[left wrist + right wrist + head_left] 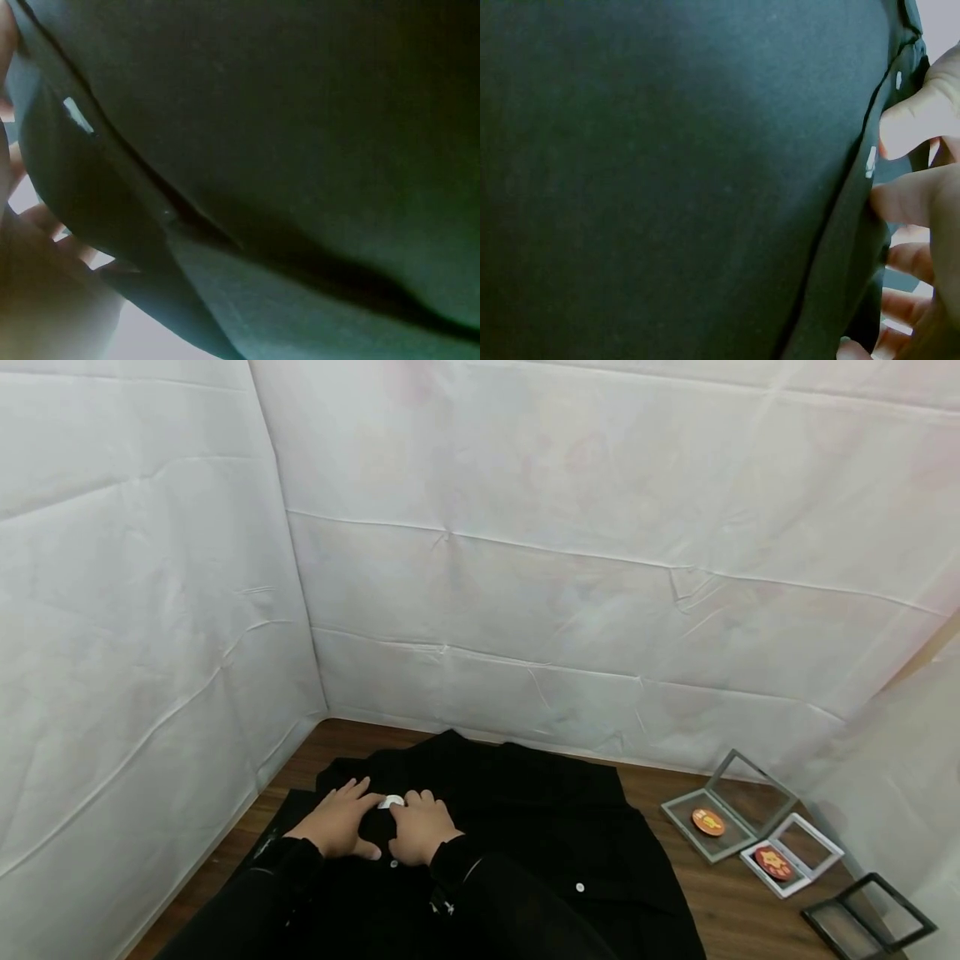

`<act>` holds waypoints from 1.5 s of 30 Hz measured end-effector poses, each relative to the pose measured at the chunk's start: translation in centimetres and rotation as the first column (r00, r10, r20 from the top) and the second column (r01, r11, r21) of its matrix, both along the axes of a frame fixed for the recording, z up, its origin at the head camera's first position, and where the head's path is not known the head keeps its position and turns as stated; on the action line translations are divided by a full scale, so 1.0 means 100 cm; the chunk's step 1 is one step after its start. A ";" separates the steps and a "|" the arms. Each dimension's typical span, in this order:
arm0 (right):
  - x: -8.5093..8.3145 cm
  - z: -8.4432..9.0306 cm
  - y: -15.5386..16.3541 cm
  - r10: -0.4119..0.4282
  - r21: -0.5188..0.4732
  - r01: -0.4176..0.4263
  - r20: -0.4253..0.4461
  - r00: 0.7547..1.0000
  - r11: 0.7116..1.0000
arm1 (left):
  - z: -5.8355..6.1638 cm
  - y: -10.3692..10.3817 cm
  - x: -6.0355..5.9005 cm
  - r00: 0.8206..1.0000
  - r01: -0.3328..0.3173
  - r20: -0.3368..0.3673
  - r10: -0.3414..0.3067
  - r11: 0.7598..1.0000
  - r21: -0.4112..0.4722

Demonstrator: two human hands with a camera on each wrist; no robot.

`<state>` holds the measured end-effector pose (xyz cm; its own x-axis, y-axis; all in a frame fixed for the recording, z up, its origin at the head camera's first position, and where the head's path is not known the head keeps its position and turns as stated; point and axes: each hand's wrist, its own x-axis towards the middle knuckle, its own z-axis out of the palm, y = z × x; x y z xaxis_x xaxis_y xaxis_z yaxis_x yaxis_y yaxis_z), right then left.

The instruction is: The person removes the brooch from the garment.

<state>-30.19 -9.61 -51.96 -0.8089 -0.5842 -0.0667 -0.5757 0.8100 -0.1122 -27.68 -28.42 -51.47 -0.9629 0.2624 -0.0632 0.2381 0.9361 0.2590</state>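
Hands meet low and left of centre in the head view, both resting on a black garment (pixel 525 827) spread over the wooden surface (pixel 675 793). The left hand (pixel 339 828) lies palm down with fingers stretched toward a small white badge (pixel 392 802) that sits on the cloth between the two hands; its fingertips touch the badge's left edge. The right hand (pixel 420 831) has its fingers bent at the badge's right edge, seemingly pinching it, though the exact hold of this grip is hard to make out. Both forearms wear black sleeves.

The left wrist view shows dark fabric (pixel 300 150) filling the frame with a seam running diagonally, and blurred fingers (pixel 45 285) at the lower left. The right wrist view shows the same cloth (pixel 667 180), with fingertips (pixel 907 124) at the right edge pressing a fold.

Lower right of the head view: three open frame cases, a grey case (pixel 742 802) holding an orange badge (pixel 708 821), a white case (pixel 813 847) holding a red badge (pixel 773 862), and a black case (pixel 870 914).
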 end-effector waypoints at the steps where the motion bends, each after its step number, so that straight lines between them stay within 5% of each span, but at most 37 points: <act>1: 0.001 0.000 0.000 0.003 0.007 -0.003 0.002 1.000 1.000 | 0.000 -0.001 0.000 1.000 0.000 0.008 0.000 1.000 0.005; 20: 0.001 -0.012 -0.007 -0.003 0.081 0.007 -0.048 0.999 0.997 | 0.000 -0.002 -0.001 0.995 -0.022 0.098 0.015 0.998 0.064; 45: 0.014 0.003 -0.001 0.021 0.122 -0.015 -0.048 0.999 0.992 | -0.003 -0.002 0.002 0.996 -0.028 0.084 0.022 0.997 0.075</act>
